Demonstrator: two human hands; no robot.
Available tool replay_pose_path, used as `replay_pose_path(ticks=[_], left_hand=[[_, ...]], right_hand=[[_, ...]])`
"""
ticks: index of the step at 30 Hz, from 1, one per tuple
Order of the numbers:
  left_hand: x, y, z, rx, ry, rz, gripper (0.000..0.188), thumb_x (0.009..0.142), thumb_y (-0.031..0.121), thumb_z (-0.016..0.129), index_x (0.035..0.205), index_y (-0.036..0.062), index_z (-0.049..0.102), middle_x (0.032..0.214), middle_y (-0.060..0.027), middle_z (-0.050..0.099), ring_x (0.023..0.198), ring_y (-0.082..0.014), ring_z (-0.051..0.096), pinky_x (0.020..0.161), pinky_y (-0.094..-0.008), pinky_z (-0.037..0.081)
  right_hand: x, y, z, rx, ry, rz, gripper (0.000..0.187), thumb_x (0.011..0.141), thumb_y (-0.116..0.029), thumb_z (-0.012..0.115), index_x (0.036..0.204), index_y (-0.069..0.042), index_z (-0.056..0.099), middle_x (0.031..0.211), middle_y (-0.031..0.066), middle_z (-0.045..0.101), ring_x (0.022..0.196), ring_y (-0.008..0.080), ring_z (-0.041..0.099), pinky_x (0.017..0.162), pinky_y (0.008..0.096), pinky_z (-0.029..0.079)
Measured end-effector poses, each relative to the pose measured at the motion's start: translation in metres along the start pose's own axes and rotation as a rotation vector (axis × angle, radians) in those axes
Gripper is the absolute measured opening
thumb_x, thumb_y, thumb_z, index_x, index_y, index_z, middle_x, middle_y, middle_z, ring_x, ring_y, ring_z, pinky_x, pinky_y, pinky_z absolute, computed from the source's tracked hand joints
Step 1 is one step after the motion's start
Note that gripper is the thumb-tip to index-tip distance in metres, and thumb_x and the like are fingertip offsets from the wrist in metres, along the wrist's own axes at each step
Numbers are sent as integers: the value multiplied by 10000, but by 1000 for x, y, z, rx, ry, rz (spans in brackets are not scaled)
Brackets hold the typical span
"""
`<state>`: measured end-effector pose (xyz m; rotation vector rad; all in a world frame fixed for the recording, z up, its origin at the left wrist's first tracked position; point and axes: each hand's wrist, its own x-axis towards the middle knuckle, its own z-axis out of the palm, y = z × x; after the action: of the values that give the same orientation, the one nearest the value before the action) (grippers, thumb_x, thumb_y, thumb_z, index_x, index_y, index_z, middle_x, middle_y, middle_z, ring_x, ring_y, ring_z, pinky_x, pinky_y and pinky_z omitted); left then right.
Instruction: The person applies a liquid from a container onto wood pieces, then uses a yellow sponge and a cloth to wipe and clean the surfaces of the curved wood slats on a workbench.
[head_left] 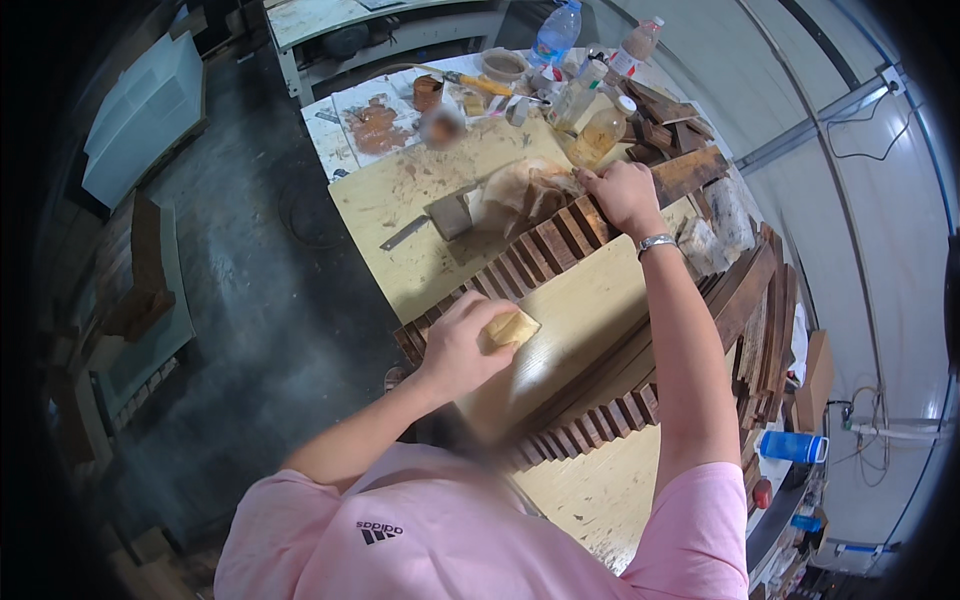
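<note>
My left hand (pixel 465 345) is closed around a small pale yellow block (pixel 510 328), which looks like a sanding pad. It is beside a long dark wooden strip with evenly spaced notches (pixel 520 262) lying across the bench. My right hand (pixel 625 195) grips that strip toward its far right end, fingers bent over it. A second notched strip (pixel 590 430) lies nearer to me, and long plain dark boards (pixel 610 370) lie between the two. Beyond the far strip are a grey block (pixel 450 215), a flat metal blade (pixel 404 233) and a crumpled translucent wrap (pixel 530 190).
At the bench's back stand several plastic bottles (pixel 556 35), a brown-stained can (pixel 427 93), a bowl (pixel 502 66) and a yellow-handled tool (pixel 480 82). Dark boards (pixel 755 300) are stacked on the right, near a blue cylinder (pixel 793 446). Dark floor (pixel 250 280) lies left.
</note>
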<state>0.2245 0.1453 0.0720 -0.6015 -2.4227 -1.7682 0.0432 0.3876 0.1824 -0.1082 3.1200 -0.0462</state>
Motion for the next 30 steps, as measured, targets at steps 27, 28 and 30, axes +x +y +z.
replay_pose_path(ticks=[27, 28, 30], left_hand=[[-23, -30, -11, 85, -18, 193, 435, 808, -118, 593, 1170, 74, 739, 999, -116, 597, 862, -243, 653, 752, -341, 554], [-22, -27, -11, 68, -11, 207, 419, 809, -116, 597, 1164, 57, 736, 1009, -118, 601, 870, -241, 658, 759, -338, 556], [-22, -24, -9, 37, -1, 207, 384, 812, -109, 608, 1149, 30, 730, 1031, -123, 607, 881, -241, 667, 773, -331, 559]], right_hand=[[-1, 4, 7, 105, 101, 66, 492, 885, -459, 590, 829, -4, 769, 914, 256, 718, 981, 438, 654, 984, 452, 471], [-3, 2, 5, 100, 106, 69, 490, 884, -457, 593, 826, -3, 768, 913, 259, 716, 976, 438, 655, 980, 454, 474], [-5, -1, 2, 90, 115, 76, 487, 880, -455, 598, 820, -2, 766, 910, 263, 713, 966, 439, 657, 971, 457, 482]])
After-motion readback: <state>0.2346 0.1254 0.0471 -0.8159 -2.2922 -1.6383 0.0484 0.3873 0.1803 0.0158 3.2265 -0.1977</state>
